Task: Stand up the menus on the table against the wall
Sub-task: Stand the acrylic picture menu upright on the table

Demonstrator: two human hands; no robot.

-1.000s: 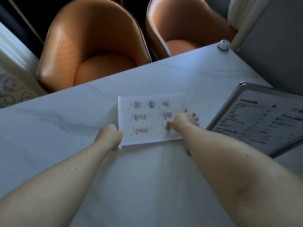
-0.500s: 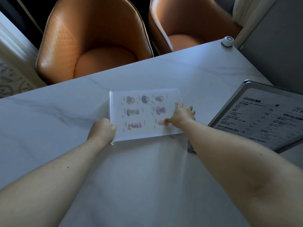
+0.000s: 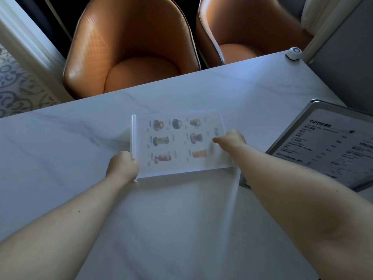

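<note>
A clear acrylic drinks menu with pictures of cups and glasses is in the middle of the white marble table. My left hand grips its near-left corner. My right hand holds its right edge, thumb on the top face. The menu's right side looks slightly lifted and blurred. A second, metal-framed coffee menu leans against the grey wall at the right.
Two orange leather chairs stand behind the table's far edge. A small white call button sits at the far right corner by the wall. A patterned floor shows at the left.
Both hands have kept hold of the drinks menu. My right hand has shifted from the menu's face toward its right edge, and that side has begun to lift.
</note>
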